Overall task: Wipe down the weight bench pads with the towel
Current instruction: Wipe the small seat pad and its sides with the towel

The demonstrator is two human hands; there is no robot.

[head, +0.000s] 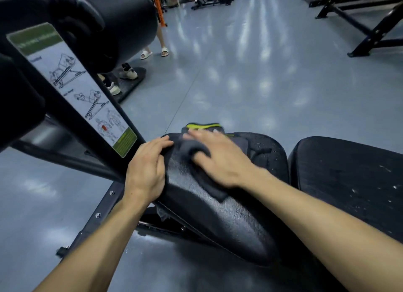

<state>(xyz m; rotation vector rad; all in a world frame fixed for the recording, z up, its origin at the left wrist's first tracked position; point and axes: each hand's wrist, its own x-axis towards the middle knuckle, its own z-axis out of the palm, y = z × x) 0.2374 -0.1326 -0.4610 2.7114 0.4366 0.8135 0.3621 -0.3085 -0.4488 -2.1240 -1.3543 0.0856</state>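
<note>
Towel (197, 148) flat under right hand (220, 158), left hand (146, 171) gripping pad (229, 213) edge

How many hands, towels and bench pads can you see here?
Hands: 2, the left hand and the right hand
Towels: 1, the dark towel with a green edge
Bench pads: 2, the near pad and the far pad
Total: 5
</note>
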